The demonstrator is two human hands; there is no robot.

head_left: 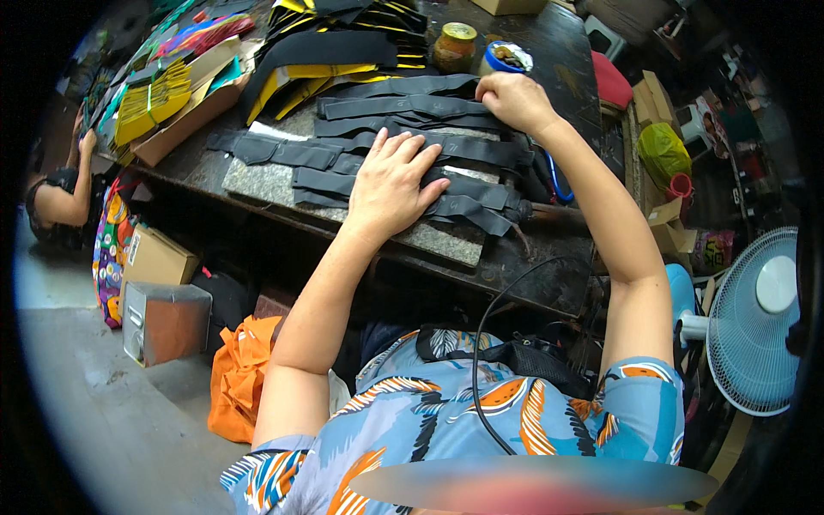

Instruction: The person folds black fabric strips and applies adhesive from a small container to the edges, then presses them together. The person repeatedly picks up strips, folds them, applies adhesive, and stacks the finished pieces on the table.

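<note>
Several flat black strips (498,154), perhaps fabric or leather, lie side by side across a grey stone slab (257,178) on the dark worktable. My left hand (395,184) rests flat on the middle strips with its fingers spread. Over at the far right end of the strips, my right hand (518,101) has its fingers curled and pressed together at the tip of the farthest strip (412,86). Its fingertips are partly hidden from view. Small pale marks show on some strips.
Behind the strips are stacked black and yellow pieces (343,51), a jar (455,47) and a blue tub (508,58). A carton (189,107) of yellow bundles stands left. A white fan (755,322) is at right. Another person's arm (73,184) shows far left.
</note>
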